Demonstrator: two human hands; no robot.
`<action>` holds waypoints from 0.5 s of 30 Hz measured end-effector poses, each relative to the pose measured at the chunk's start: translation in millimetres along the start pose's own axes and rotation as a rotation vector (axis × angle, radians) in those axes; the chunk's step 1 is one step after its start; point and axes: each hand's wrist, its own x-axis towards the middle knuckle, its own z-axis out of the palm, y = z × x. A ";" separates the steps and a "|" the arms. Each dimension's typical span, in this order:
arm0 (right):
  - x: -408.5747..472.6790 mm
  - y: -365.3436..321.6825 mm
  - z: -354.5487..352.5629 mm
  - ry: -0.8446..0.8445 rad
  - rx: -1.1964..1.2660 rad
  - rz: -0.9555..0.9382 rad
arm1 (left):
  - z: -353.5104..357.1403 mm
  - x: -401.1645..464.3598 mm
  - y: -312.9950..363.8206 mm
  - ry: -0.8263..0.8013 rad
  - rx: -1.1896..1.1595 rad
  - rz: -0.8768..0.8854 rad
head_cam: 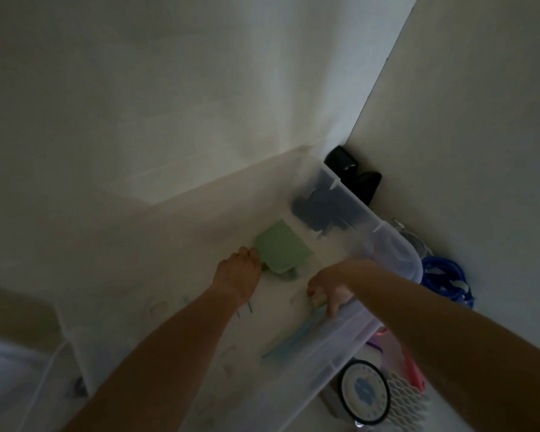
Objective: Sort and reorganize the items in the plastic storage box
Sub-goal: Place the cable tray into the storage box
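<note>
Near edge: right hand [331,291] reaches into the clear plastic storage box [396,251], fingers curled round a small pale item I cannot identify; a blue flat piece [289,341] lies just below it. Farther in, left hand [239,272] pinches the corner of the green lid-like piece [282,249], with a dark pile [321,207] at the far end. Risk: dim, blurred view, so either grip could slip and drop items back unsorted.
</note>
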 end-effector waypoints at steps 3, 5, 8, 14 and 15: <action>6.9 -3.0 0.8 0.007 -0.056 0.039 | 5.3 -4.0 1.2 0.049 0.003 0.015; 7.8 -4.1 3.9 0.068 -0.125 0.056 | 7.8 -9.1 2.2 0.037 0.021 0.004; -4.3 -4.4 2.1 0.143 -0.068 0.055 | 1.0 -18.5 -0.2 -0.080 -0.051 -0.030; -99.8 -14.8 -6.5 0.462 0.092 0.081 | -65.6 -66.7 1.6 -0.018 -0.046 0.089; -123.8 -19.1 -1.3 0.551 0.161 0.106 | -80.8 -84.6 2.9 0.042 -0.019 0.100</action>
